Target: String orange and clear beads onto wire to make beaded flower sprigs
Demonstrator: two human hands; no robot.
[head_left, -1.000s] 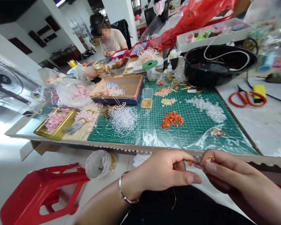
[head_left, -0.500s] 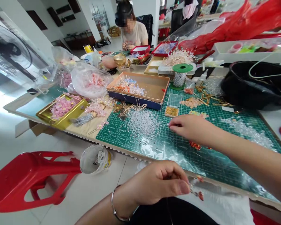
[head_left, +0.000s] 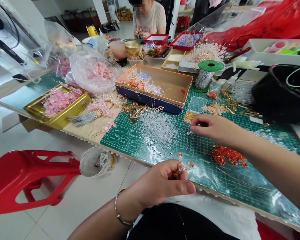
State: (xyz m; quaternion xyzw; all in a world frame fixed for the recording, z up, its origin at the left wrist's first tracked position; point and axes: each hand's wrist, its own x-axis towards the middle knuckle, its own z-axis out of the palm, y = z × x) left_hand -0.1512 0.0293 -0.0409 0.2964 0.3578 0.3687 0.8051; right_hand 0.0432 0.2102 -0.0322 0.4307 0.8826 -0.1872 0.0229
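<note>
My left hand (head_left: 162, 183) is closed at the table's near edge, pinching a small wire piece with orange beads (head_left: 182, 164) that sticks up from its fingers. My right hand (head_left: 212, 128) reaches out over the green cutting mat (head_left: 215, 173), fingertips pinched together beside the pile of clear beads (head_left: 160, 128); what they hold is too small to name. A pile of red-orange beads (head_left: 226, 155) lies just under my right forearm. A small clear box of gold beads (head_left: 191, 116) sits close to my right fingertips.
A cardboard tray (head_left: 175, 88) of beaded pieces, a gold tin (head_left: 57, 106) of pink flowers, plastic bags (head_left: 92, 71), a green wire spool (head_left: 207, 71) and a black tub (head_left: 280, 93) crowd the table. A red stool (head_left: 27, 176) and a small pot (head_left: 97, 161) sit on the floor. Another person (head_left: 150, 18) works at the far end.
My right hand left the left hand and reached out to the clear beads on the mat. My left hand rose slightly, keeping the beaded wire piece. The view tilted down toward the table.
</note>
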